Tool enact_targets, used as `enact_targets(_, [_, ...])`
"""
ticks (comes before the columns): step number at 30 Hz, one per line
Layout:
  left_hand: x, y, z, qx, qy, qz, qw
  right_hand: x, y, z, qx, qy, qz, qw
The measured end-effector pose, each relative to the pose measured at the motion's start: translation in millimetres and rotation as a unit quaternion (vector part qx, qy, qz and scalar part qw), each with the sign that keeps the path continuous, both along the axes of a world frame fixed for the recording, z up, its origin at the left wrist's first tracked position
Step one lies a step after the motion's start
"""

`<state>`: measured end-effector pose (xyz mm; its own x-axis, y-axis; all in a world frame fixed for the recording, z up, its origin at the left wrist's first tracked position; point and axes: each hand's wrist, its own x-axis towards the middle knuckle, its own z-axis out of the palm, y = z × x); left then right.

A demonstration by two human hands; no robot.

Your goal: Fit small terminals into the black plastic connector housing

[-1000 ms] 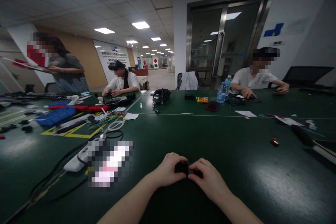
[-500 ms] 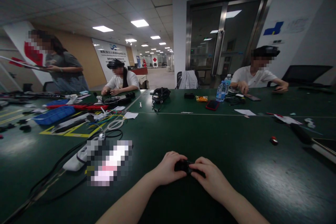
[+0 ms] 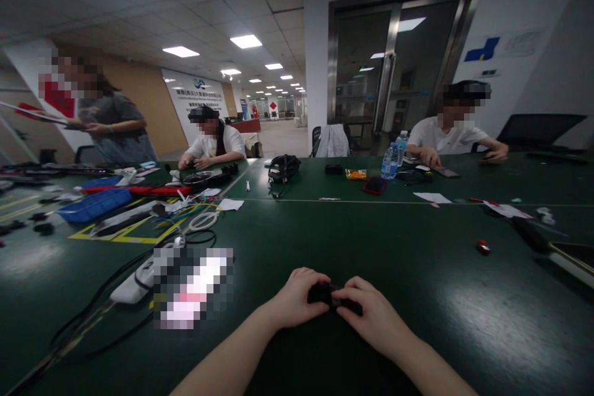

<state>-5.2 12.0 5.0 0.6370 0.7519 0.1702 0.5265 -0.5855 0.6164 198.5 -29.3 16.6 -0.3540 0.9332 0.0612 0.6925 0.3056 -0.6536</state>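
Note:
A small black object (image 3: pixel 322 292) lies between my two hands, low over the green table; its kind is too dark to make out. My left hand (image 3: pixel 301 298) grips its left end, with the thumb on the near side and the fingers on the far side. My right hand (image 3: pixel 369 306) pinches the right part of the same object between thumb and fingertips. Parts of the object are covered by my fingers.
Left of my hands are a white power strip (image 3: pixel 134 284) with black cables and a blurred-out bright phone-like item (image 3: pixel 197 288). A blue tray (image 3: pixel 95 205) stands farther left. A small red-and-black item (image 3: pixel 483 247) lies right. Water bottles (image 3: pixel 390 162) and co-workers are across the table.
My hands and the black object stay nearly in place, with only a slight shift of the right fingers. The standing person at the left has moved a little.

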Motion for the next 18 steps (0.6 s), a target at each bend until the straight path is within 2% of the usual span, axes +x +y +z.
enact_targets(11, [-0.3,1.1,-3.0,-0.025,-0.005,0.022,0.999,3.4,-0.3,-8.1,0.0,0.023,-0.028,0.999])
enact_targets(18, [-1.5,-0.4,-1.1,-0.038,-0.016,0.014,0.999,4.2,2.2,-10.5,-0.015,0.027,-0.044,0.999])
